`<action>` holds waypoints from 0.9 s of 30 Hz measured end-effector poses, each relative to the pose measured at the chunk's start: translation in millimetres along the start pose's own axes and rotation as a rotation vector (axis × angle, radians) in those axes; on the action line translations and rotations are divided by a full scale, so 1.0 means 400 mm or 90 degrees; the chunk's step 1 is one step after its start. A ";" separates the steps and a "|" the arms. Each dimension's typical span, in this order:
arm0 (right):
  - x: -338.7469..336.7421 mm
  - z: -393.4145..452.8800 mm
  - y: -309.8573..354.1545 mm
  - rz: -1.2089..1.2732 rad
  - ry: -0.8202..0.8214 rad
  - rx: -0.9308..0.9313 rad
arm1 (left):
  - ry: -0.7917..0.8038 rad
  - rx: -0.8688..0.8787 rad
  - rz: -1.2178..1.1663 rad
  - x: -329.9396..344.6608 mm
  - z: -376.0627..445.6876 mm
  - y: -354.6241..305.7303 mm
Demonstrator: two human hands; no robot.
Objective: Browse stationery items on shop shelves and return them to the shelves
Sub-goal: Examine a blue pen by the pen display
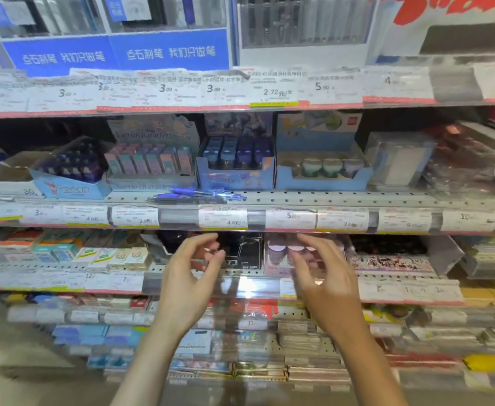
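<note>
Head view — black box [247, 253] between both hands' fingers [211, 253].

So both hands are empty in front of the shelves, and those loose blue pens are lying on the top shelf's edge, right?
Not quite. The left hand and right hand are empty, but the head view shows the blue pens lying on the middle shelf's edge, not the top one.

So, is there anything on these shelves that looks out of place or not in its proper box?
Yes. Loose blue pens lie flat on the front edge of the middle shelf, in front of the display boxes rather than inside one. Everything else seems to sit in its box or row, though the picture is blurred.
</note>
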State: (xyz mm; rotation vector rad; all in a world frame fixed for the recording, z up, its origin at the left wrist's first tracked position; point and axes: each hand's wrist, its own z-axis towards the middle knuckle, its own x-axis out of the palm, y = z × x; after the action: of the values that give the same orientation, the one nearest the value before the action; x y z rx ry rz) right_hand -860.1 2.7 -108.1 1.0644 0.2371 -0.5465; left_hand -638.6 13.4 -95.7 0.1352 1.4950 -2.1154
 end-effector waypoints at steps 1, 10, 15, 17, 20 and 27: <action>0.001 -0.005 0.001 0.007 -0.001 0.009 | 0.005 -0.008 -0.007 -0.006 -0.005 0.004; 0.037 -0.002 0.042 -0.023 -0.016 0.025 | -0.001 0.011 -0.049 -0.110 0.047 0.060; 0.073 0.039 0.131 -0.115 -0.059 -0.016 | 0.006 0.082 -0.045 -0.220 0.142 0.078; 0.084 0.071 0.175 -0.156 -0.063 -0.049 | 0.015 0.105 -0.033 -0.259 0.183 0.078; 0.103 0.139 0.230 -0.211 -0.031 -0.097 | 0.025 0.157 0.026 -0.303 0.244 0.075; 0.159 0.279 0.296 -0.410 0.192 -0.095 | 0.115 0.309 0.313 -0.312 0.353 0.061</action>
State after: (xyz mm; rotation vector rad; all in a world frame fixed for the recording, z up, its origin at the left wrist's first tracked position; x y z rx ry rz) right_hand -751.8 -71.1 7.1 0.9116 0.8912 -0.9244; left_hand -489.6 -73.3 -15.4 0.8020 0.8798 -2.0361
